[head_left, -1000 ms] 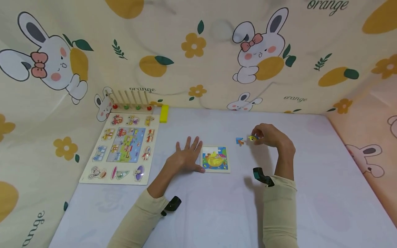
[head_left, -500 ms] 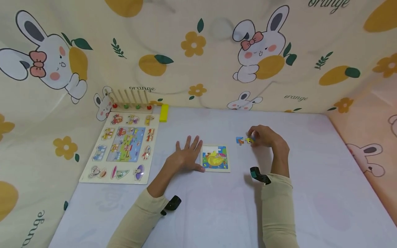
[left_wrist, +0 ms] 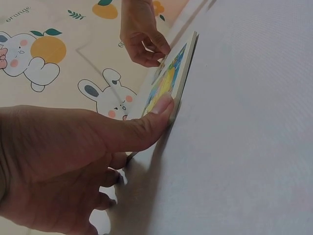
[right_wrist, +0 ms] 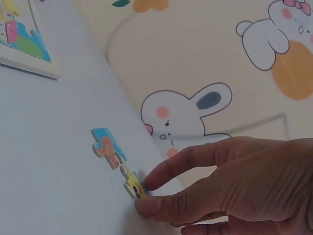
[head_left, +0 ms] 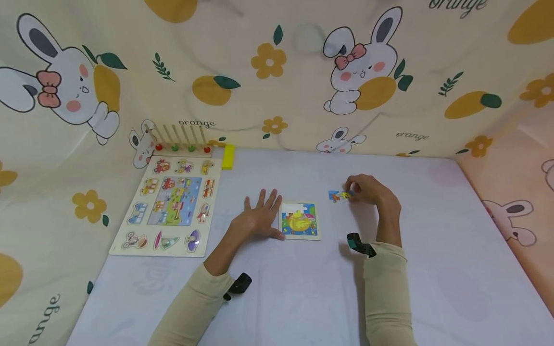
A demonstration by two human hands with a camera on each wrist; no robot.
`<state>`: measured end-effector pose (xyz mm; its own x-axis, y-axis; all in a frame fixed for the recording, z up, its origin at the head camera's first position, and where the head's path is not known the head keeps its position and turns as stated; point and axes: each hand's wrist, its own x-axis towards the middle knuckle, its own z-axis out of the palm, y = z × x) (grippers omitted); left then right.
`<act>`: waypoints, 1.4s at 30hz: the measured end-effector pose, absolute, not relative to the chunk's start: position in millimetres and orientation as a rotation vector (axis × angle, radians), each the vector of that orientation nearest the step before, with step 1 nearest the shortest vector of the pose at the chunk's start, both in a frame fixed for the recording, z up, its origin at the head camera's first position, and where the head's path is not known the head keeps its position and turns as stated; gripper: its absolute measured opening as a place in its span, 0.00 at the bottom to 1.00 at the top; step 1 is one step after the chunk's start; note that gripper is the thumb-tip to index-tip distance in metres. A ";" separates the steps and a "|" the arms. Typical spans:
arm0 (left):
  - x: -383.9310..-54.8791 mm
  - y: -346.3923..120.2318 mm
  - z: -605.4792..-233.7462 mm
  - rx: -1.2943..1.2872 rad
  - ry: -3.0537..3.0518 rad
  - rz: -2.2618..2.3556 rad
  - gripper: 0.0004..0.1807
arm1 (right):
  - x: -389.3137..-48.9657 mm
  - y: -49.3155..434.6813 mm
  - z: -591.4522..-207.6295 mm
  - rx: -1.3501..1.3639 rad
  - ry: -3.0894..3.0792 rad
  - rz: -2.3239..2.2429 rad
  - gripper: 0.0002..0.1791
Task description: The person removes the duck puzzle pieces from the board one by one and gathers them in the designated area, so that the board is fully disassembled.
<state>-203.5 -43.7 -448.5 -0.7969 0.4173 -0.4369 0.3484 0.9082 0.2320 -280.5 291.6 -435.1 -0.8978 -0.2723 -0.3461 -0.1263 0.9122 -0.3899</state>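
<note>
My right hand (head_left: 367,189) pinches a yellow jigsaw piece (right_wrist: 133,184) with an eye printed on it, between thumb and index finger. Its knob meets the edge of a blue and orange jigsaw piece (right_wrist: 108,148) lying on the table. To the left sits a small square jigsaw puzzle (head_left: 299,222) with a yellow picture in a pale frame; a white gap shows along its upper left. My left hand (head_left: 258,220) lies beside it with fingers spread, the thumb touching the frame's left edge, as the left wrist view also shows.
A large wooden picture board (head_left: 175,202) lies on the left of the white-covered table (head_left: 303,298). Behind it stands a rack of pegs (head_left: 183,150) with red and green beads, next to a yellow block (head_left: 227,157). A printed cloth (head_left: 242,43) hangs at the back.
My right hand has moved left and slightly down, bringing the yellow piece from apart to right against the blue and orange piece. My left hand stays at the frame.
</note>
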 end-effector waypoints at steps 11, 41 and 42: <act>-203.1 -44.4 -448.2 0.552 2.582 0.202 0.62 | -279.3 284.9 -432.2 -0.255 2.658 -0.499 0.15; -203.1 -44.7 -450.8 0.548 2.566 0.231 0.62 | -264.5 255.9 -399.9 -0.498 2.655 -0.564 0.18; -203.1 -44.7 -450.3 0.546 2.566 0.229 0.62 | -264.0 251.7 -398.9 -0.525 2.649 -0.563 0.19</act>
